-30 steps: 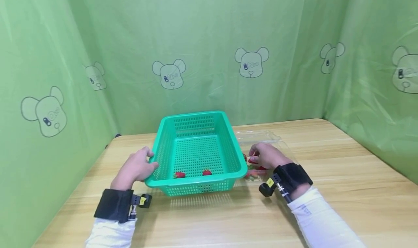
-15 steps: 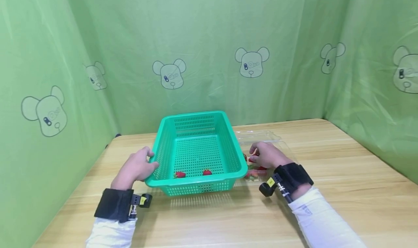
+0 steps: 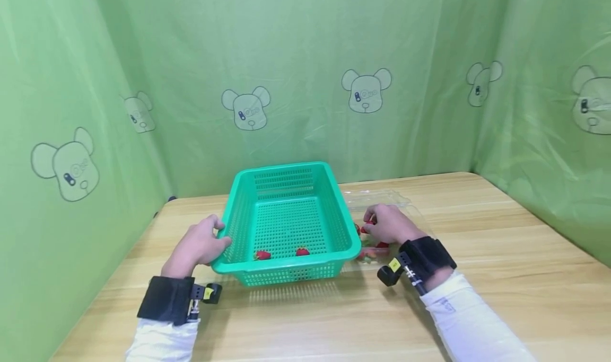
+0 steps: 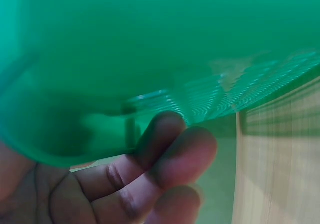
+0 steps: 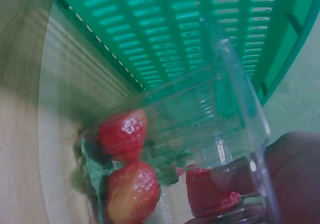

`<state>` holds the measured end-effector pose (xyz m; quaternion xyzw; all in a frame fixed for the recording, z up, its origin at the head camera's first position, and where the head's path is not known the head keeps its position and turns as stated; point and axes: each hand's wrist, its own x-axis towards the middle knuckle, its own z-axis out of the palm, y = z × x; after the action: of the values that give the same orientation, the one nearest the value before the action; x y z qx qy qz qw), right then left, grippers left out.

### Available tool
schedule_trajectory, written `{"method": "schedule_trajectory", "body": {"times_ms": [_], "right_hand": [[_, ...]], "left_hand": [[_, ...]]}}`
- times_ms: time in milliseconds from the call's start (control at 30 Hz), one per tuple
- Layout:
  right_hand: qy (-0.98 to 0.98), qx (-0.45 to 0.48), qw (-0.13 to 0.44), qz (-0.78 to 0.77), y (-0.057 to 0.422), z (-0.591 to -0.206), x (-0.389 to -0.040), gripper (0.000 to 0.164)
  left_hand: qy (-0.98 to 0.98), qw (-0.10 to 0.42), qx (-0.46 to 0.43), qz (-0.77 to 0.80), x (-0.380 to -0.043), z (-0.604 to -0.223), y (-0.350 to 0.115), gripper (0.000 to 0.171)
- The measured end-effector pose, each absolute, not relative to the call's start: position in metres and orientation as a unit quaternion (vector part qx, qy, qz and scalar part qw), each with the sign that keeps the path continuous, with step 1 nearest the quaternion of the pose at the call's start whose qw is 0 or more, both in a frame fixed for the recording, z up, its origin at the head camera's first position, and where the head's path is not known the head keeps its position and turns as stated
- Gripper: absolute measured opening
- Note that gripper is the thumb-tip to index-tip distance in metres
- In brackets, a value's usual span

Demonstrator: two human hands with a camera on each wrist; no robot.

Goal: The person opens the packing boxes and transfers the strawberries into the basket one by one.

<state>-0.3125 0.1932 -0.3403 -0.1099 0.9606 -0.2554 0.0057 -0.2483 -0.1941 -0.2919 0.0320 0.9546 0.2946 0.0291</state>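
Your left hand (image 3: 198, 243) grips the green plastic basket (image 3: 286, 263) by its rim. Right hand (image 3: 389, 225) pinches a strawberry (image 5: 205, 194) at the clear container (image 3: 374, 199), slightly higher than a moment ago: lift apparently begun, not yet basketed.

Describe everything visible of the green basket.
The green basket is rectangular and looks like plastic, with rounded corners, a smooth rim and perforated walls and floor. It sits open side up on the wooden table. The left hand grips its left rim near the front corner. Two strawberries lie inside by the front wall; a clear container is to its right.
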Motion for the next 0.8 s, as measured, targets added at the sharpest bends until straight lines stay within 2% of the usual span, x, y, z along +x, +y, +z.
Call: {"method": "schedule_trajectory", "body": {"times_ms": [433,800], "right_hand": [[0.962,-0.102,0.012,-0.255,0.1916,-0.3354,-0.3129,0.019],[0.964,-0.13,-0.027,-0.232,0.1914,-0.3314,-0.3127,0.018]], "left_hand": [[0.954,0.029,0.035,0.296,-0.2483,-0.2918,-0.1942,0.041],[0.955,0.029,0.032,0.294,-0.2487,-0.2929,-0.195,0.042]]}}
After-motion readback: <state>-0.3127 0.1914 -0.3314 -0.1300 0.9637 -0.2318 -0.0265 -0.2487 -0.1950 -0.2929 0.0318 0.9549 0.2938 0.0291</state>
